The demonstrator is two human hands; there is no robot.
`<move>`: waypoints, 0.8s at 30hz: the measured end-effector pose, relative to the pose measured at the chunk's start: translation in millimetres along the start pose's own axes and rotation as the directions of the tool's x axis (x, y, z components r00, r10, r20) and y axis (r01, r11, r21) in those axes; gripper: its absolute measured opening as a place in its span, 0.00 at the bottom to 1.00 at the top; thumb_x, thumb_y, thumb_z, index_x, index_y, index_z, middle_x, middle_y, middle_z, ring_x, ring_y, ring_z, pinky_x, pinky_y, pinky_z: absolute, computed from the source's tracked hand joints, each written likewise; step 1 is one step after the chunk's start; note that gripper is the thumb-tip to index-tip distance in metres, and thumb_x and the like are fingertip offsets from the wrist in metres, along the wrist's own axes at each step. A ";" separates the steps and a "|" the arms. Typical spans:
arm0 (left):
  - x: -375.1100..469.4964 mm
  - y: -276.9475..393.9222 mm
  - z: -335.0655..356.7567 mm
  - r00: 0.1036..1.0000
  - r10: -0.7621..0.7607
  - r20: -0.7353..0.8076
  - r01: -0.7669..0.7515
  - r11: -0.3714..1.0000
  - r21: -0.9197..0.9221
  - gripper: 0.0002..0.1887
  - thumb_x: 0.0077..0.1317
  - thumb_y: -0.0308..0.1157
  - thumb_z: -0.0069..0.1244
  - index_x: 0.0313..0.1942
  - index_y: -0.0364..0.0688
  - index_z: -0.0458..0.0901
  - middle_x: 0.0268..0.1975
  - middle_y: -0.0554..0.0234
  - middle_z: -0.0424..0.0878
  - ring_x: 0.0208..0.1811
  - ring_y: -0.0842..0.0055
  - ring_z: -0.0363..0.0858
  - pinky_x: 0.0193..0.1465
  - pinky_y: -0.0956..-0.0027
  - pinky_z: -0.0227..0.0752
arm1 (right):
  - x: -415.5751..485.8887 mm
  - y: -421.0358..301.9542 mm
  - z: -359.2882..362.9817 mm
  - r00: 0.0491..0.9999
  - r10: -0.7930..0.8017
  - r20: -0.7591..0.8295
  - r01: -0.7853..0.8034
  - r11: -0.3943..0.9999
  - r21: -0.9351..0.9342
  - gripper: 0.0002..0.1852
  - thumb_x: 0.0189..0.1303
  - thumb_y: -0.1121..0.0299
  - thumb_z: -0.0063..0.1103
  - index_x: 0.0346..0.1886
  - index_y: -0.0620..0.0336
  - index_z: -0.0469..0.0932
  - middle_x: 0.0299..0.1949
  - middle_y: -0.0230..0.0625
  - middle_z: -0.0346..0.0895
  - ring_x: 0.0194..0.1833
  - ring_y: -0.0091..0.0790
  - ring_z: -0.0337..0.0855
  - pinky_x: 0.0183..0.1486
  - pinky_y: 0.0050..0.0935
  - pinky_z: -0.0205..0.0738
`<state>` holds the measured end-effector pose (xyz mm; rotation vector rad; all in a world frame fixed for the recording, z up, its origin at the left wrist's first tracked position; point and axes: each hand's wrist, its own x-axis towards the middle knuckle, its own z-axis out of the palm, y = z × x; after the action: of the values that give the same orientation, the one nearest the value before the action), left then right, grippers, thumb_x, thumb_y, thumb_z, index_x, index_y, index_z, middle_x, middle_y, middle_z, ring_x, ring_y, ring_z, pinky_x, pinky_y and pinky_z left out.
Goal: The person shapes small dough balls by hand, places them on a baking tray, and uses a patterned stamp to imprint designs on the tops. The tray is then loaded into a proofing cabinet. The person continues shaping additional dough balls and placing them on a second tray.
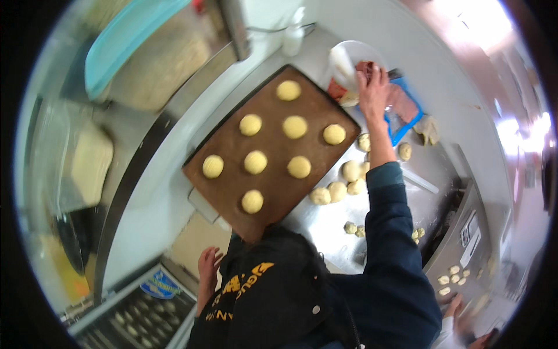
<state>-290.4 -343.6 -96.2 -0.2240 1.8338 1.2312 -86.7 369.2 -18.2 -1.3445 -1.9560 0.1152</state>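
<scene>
My right hand is stretched out at the back, with thumb and fingers around a reddish-brown item inside a translucent plastic tub. What the item is I cannot tell. My left hand hangs low beside my body, holding nothing, its fingers a little apart. Between the hands lies a dark baking tray with a brown liner. Several round yellow buns with scored tops, one a scored bun, are spaced over it. Pale dough balls sit on the steel worktop beneath my right forearm.
A blue-rimmed container with pinkish contents stands right of my right hand, near a crumpled glove. A spray bottle is at the back wall. Trayed dough pieces lie lower left. Another person's hand shows lower right.
</scene>
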 end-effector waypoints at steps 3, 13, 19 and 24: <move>-6.8 -14.7 -4.9 0.998 -0.045 -0.041 0.043 0.998 -0.043 0.20 0.84 0.41 0.53 0.68 0.40 0.78 0.64 0.54 0.87 0.61 0.64 0.89 0.61 0.62 0.84 | -2.4 16.7 9.7 0.993 -0.118 -0.029 0.109 0.971 -0.213 0.33 0.78 0.46 0.61 0.75 0.61 0.76 0.76 0.61 0.72 0.75 0.63 0.73 0.76 0.60 0.65; 15.7 4.2 21.0 0.999 -0.028 0.020 0.029 0.999 -0.034 0.17 0.84 0.40 0.53 0.66 0.42 0.80 0.63 0.56 0.87 0.59 0.67 0.89 0.62 0.62 0.83 | 45.6 44.4 42.7 0.876 -0.437 0.203 0.476 0.718 -0.508 0.21 0.68 0.62 0.62 0.63 0.54 0.83 0.59 0.41 0.84 0.62 0.51 0.83 0.66 0.51 0.76; 55.9 13.7 52.5 0.993 0.039 0.111 -0.049 0.994 0.093 0.22 0.86 0.44 0.50 0.72 0.42 0.76 0.65 0.55 0.86 0.63 0.66 0.86 0.67 0.58 0.80 | 37.5 48.1 30.4 0.891 -0.409 0.197 0.452 0.839 -0.303 0.24 0.71 0.63 0.59 0.69 0.55 0.81 0.69 0.43 0.80 0.70 0.53 0.78 0.72 0.53 0.72; 96.7 8.2 87.0 0.984 0.168 0.060 -0.177 0.966 0.190 0.20 0.82 0.44 0.56 0.61 0.36 0.81 0.56 0.53 0.91 0.54 0.65 0.90 0.56 0.60 0.84 | -16.3 3.0 -29.4 0.984 -0.177 0.001 0.176 0.974 -0.143 0.20 0.81 0.61 0.58 0.66 0.64 0.83 0.72 0.51 0.80 0.73 0.56 0.77 0.77 0.49 0.69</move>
<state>-302.5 -238.8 -172.8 0.0729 1.9529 1.1530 -63.5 347.5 -7.1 -1.2493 -2.0965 -0.1196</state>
